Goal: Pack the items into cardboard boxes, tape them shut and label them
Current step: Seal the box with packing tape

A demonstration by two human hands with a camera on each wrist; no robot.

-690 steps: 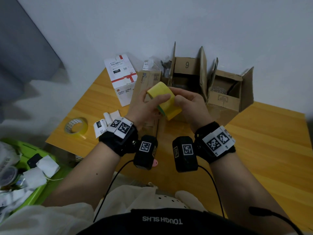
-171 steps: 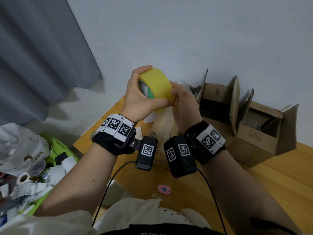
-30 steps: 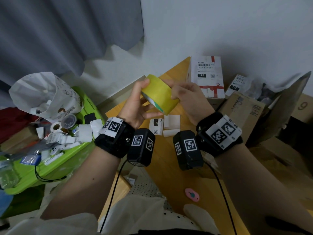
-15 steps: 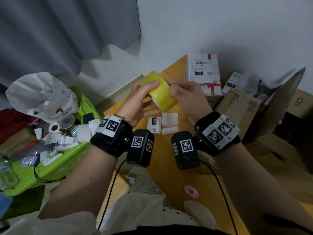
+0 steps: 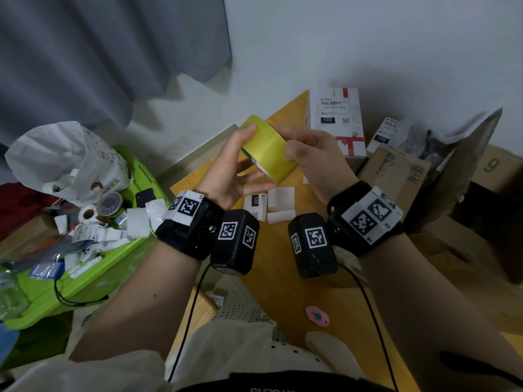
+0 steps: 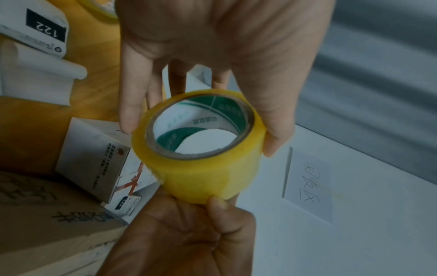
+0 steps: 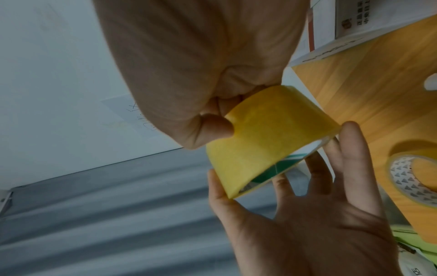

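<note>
While both hands hold yellow tape roll [image 5: 266, 149] up at frame middle, above worktop [image 5: 283, 267]: step looks like finding tape's loose end. Left hand [image 5: 226, 176] grips roll's rims with spread fingers. Right hand [image 5: 317, 159] pinches roll's outside, thumb pressing. Next: pick end up with nail, peel, carry to brown box [image 5: 396, 172] at right.

The second tape roll [image 7: 416, 179] is cut off by the right edge of the right wrist view. The brown cardboard box [image 5: 396, 171] is partly covered by the right hand [image 5: 317, 162]. The box marked 9 [image 5: 493, 165] runs past the frame edge in the head view. Fine print on the white labelled box [image 5: 335, 117] is too small to read. The loose end of the yellow tape roll [image 5: 267, 152] cannot be located.
</note>
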